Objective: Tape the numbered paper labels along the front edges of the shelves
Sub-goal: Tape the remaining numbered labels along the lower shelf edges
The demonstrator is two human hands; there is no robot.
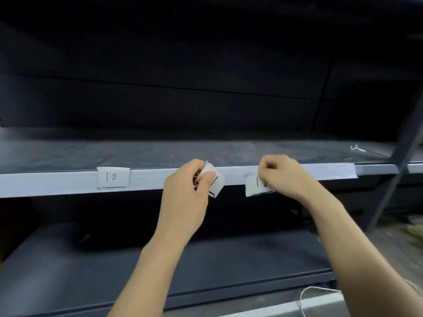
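The label [255, 185] in play lies against the pale shelf edge [57, 183], right of centre. It shows a "1"; its second digit is hidden under the right hand [282, 177]. That hand's fingers are curled on the label's right end and hold it to the edge. The left hand [183, 193], just to the left, pinches the curled spares [215, 181] between thumb and fingers.

The main risk is a crooked, low fix. This label tilts a little and its bottom hangs below the edge, while label 10 [113, 177], far to the left, sits square within the edge. Pressed down as it lies, it would likely sit out of line with label 10, and its unsupported lower strip could catch and peel.

No tape can be made out here, as the hand covers the spot. If only the right end is stuck, the free left end may swing down once the hand lets go.

The spares are bent in a light pinch, and one could slip to the lower shelf.
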